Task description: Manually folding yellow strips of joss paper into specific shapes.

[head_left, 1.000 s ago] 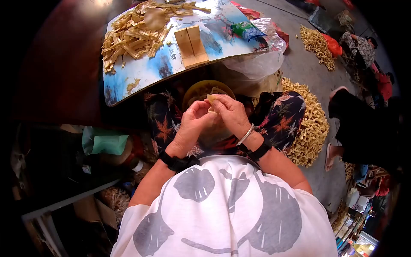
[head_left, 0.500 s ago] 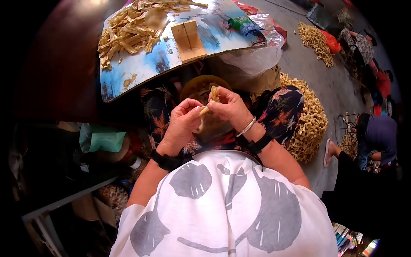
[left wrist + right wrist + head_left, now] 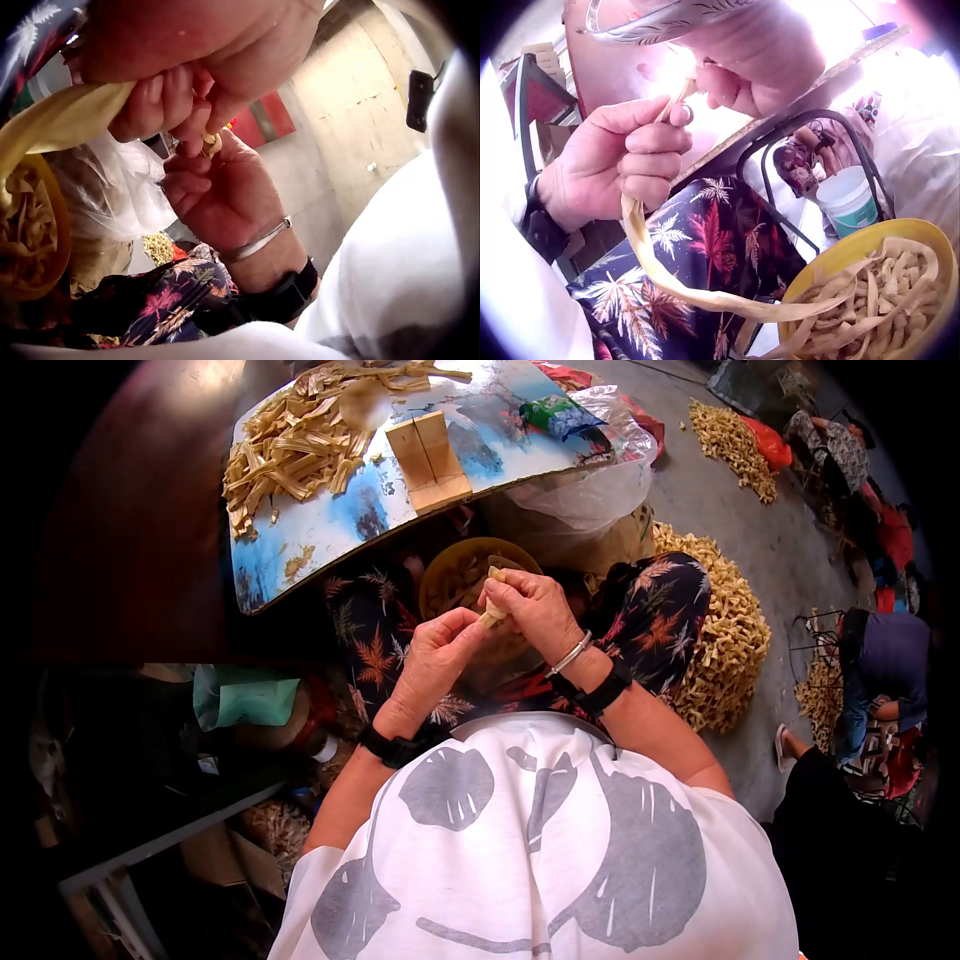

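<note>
A pale yellow strip (image 3: 705, 298) runs from my left hand (image 3: 641, 150) down to a yellow bowl (image 3: 802, 279) of similar strips. My left hand (image 3: 430, 660) curls its fingers round the strip and pinches it near the other hand. With thumb and fingers, my right hand (image 3: 537, 612) grips a small folded piece (image 3: 496, 615) of the strip. In the left wrist view a knotted bit (image 3: 211, 144) shows between the fingertips of both hands. The hands are close together above the bowl (image 3: 432, 565).
Beyond my lap stands a painted board (image 3: 350, 525) with a heap of strips (image 3: 300, 450) and a wooden stand (image 3: 428, 460). Clear plastic (image 3: 590, 495) hangs at its right. Piles of small pieces (image 3: 735, 645) lie on the floor; people (image 3: 890, 660) are at the far right.
My hands moved apart, then came together again round the strip. The person in dark clothing at the right has shifted downward in the view.
</note>
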`<state>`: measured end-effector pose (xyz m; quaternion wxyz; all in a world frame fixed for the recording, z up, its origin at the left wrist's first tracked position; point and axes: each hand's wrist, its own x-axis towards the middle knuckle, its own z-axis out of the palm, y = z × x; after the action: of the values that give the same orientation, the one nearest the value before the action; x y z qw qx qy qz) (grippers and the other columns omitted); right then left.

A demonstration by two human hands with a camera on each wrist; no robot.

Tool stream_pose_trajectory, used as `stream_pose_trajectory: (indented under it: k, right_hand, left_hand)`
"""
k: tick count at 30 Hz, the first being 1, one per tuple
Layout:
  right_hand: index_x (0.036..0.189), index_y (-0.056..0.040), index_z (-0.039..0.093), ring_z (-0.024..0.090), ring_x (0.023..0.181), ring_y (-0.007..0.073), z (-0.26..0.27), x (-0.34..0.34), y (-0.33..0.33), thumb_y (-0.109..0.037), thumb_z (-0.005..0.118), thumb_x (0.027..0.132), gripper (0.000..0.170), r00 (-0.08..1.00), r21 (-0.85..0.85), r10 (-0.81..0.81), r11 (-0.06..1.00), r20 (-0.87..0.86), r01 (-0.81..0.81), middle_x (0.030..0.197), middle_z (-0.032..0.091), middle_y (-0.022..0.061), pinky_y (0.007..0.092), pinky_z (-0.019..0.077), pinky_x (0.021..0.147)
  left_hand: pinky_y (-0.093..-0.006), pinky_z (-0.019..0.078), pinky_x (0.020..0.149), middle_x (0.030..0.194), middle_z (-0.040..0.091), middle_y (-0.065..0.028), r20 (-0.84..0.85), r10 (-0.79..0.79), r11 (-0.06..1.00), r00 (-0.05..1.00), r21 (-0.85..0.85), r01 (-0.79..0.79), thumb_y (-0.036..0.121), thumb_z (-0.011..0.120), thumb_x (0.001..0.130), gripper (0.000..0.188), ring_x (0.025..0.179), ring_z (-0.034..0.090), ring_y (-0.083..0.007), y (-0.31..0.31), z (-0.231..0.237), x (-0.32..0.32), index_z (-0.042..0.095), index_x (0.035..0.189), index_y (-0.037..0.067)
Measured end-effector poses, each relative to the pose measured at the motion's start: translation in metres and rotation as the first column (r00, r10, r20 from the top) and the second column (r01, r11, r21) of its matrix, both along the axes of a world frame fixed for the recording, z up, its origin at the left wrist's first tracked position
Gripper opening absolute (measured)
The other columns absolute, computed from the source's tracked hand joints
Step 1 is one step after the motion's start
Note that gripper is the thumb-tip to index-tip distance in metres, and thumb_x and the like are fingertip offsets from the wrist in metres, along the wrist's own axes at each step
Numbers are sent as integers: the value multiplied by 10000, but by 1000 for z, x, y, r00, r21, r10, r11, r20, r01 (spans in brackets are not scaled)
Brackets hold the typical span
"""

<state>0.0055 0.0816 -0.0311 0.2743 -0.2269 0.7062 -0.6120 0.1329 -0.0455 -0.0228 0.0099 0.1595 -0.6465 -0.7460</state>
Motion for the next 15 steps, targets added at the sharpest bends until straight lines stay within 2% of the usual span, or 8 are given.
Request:
stream_pose_trajectory:
  k: [2, 5, 8, 9, 11, 12, 15]
  right_hand:
    - [807, 2, 677, 604, 615, 121, -7, 1, -2, -229, 606, 927, 270, 992, -42, -81, 996, -96, 78, 725, 665, 66, 279, 481, 592]
    - [838, -9, 668, 595, 587, 111, -13, -2, -4, -249, 593, 945, 273, 985, -36, -143, 990, -101, 140, 703, 653, 51, 264, 474, 552]
    - [871, -23, 655, 565, 550, 81, 8, -1, -2, -260, 616, 941, 250, 986, 7, -26, 1000, 167, 26, 696, 635, 31, 236, 456, 508]
    - [887, -26, 652, 556, 545, 71, 11, 1, 0, -253, 629, 935, 233, 985, -11, 38, 999, 167, -36, 699, 630, 23, 225, 451, 503]
    - [920, -33, 646, 538, 536, 52, 15, 4, 2, -240, 655, 924, 207, 973, -49, 165, 986, 164, -159, 705, 620, 6, 203, 440, 492]
    - [936, -25, 649, 528, 545, 43, 8, 6, 1, -207, 695, 898, 191, 983, -60, 135, 990, 120, -129, 717, 612, -10, 199, 439, 498]
    - [880, -75, 613, 449, 530, 24, 3, -2, 0, -224, 687, 914, 170, 990, -74, 131, 988, -57, -135, 662, 523, -59, 172, 345, 466]
  left_hand:
    - [-166, 350, 566, 745, 541, 70, -48, 17, 999, 999, -32, -19, 184, 604, 984, 170, 647, 436, -7, 5, -6, 0, 666, 978, 26]
    - [-174, 389, 611, 784, 584, 61, -59, 14, 991, 998, -129, -21, 178, 600, 984, 182, 690, 464, -18, 5, -5, 2, 673, 967, 11]
    - [-180, 394, 621, 790, 589, 59, -77, 35, 966, 996, -253, -54, 168, 599, 983, 183, 700, 462, -24, 2, -4, -2, 676, 945, 6]
    - [-181, 392, 618, 785, 585, 60, -89, 50, 953, 995, -293, -74, 165, 599, 982, 183, 698, 458, -26, 1, -5, -2, 676, 936, 6]
    - [-179, 379, 604, 759, 566, 63, -131, 98, 959, 986, -254, -129, 164, 603, 979, 180, 682, 448, -23, 3, -6, -6, 678, 928, 9]
    - [-178, 373, 596, 746, 557, 65, -152, 121, 960, 981, -233, -154, 163, 604, 978, 178, 674, 443, -22, 4, -6, -7, 679, 923, 11]
    - [-173, 332, 557, 714, 522, 76, -39, 74, 980, 996, -181, -80, 168, 609, 976, 176, 641, 412, -14, -4, 2, -2, 684, 918, 21]
